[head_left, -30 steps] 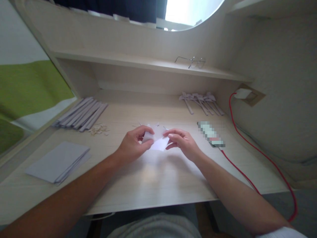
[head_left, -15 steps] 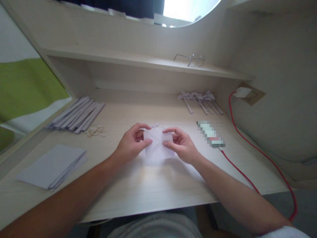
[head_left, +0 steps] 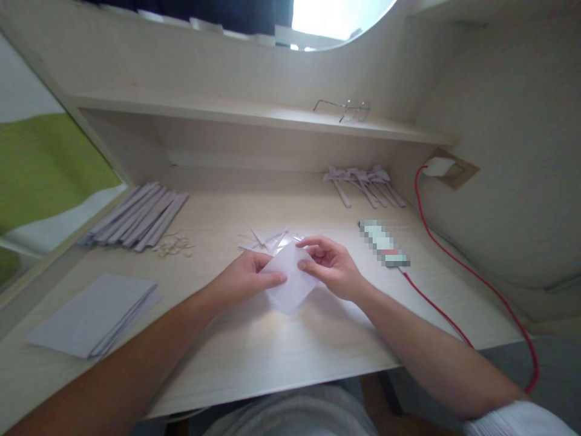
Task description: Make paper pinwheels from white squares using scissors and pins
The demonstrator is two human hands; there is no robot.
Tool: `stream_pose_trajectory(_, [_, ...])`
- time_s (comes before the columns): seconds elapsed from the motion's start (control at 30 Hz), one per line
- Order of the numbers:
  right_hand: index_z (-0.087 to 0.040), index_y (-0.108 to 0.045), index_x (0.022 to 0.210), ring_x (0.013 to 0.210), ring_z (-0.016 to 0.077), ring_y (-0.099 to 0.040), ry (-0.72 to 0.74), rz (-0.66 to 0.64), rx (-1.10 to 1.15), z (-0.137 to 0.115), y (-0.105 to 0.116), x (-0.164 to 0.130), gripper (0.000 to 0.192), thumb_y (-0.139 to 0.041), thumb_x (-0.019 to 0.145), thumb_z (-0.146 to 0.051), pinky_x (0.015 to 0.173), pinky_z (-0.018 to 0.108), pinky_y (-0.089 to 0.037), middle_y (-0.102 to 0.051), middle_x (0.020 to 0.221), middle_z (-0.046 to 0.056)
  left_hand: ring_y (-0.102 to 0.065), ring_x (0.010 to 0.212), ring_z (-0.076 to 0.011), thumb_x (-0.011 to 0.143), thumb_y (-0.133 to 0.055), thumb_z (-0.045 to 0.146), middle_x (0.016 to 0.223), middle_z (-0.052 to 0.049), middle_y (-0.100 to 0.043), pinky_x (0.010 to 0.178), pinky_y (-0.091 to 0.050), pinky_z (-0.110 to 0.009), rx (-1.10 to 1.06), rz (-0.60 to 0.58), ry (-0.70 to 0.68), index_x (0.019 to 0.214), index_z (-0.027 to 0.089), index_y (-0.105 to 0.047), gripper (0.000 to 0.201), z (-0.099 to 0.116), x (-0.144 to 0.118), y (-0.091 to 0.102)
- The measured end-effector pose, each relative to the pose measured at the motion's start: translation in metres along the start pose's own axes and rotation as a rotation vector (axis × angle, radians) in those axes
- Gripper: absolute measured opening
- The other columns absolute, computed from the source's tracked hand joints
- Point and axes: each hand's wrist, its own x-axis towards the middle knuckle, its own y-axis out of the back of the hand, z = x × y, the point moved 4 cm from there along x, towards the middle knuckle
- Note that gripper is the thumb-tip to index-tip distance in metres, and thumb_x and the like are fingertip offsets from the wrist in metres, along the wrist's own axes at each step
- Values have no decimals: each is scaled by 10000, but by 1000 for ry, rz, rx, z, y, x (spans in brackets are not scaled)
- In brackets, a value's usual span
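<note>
While both hands work at the centre of the frame, the small white paper [head_left: 293, 293] is held between them, over the tabletop [head_left: 254, 357]; whether its lower corner touches the wood, I cannot tell. The left hand [head_left: 245, 275] pinches its left side, with the thumb lying across the face and the other fingers mostly hidden behind. The right hand [head_left: 333, 269] grips the upper right edge, thumb in front and index finger at the top.

I judge that the step in hand is to turn this paper and bring it into line, perhaps for a fold. To do it well, one should pinch lightly, because so thin a sheet will probably crease where the thumb presses too hard. It is better to match corner with corner first, and only then to press the crease, from the middle toward the ends. A firm surface under it would help to keep the line straight.

Compared with half a second ago, the paper has been turned: then a straight edge was at the bottom, now a corner points down, like a diamond. The left hand sits lower, with its thumb farther across. Behind it, the narrow white strips [head_left: 277, 240] show more fully now. The rolled paper sticks [head_left: 131, 218], at the left of the frame, appear undisturbed.
</note>
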Motion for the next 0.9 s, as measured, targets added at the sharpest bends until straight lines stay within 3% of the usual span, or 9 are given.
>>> stream_pose_trajectory(0.13, [-215,-640,1173,683,145,-628,23,23,-78,1,5,4,361,-768,865,-354,598,259,-471,-701,832,6,-610,637,-178,795,-748,410,735,-45,-725,613,-415,-258,-2,43,34,799,124,-783,288,-4,2,1])
stream_pose_trajectory(0.2, [-207,-635,1186,779,164,-672,34,106,-317,-2,16,7,346,-707,903,-392,679,278,-515,-738,925,38,-621,647,-181,787,-748,417,747,-46,-733,623,-425,-258,1,102,36,806,121,-781,298,-5,3,4])
stream_pose_trajectory(0.27, [-201,-658,1153,832,163,-687,2,196,-694,-8,32,10,283,-625,944,-389,725,273,-515,-754,964,43,-632,654,-185,788,-739,427,758,-45,-739,622,-431,-258,1,167,42,821,122,-775,309,-5,3,7])
stream_pose_trajectory(0.43, [-196,-765,894,839,208,-649,-108,211,-1005,-19,65,13,142,-720,802,-295,734,304,-432,-758,943,65,-621,606,-172,781,-728,433,717,-27,-726,568,-414,-245,-6,296,68,815,131,-754,305,0,1,15])
stream_pose_trajectory(0.67, [-220,-758,784,760,207,-633,-268,134,-1223,-5,67,12,129,-752,768,-348,628,290,-342,-757,859,56,-615,605,-173,779,-729,435,703,-26,-712,555,-412,-248,40,398,19,806,137,-755,300,3,1,25])
stream_pose_trajectory(0.83, [-203,-747,1037,909,231,-650,-315,188,-1293,-3,68,14,314,-751,776,-378,668,280,-361,-748,1077,95,-602,593,-171,763,-738,452,667,-22,-695,553,-412,-247,77,431,29,755,134,-740,318,5,1,27])
stream_pose_trajectory(0.9, [-194,-763,1015,907,234,-647,-339,183,-1307,-5,69,14,314,-744,785,-407,667,285,-360,-737,1099,114,-626,613,-186,764,-741,455,690,-33,-716,564,-429,-253,74,434,32,781,134,-752,322,4,0,26])
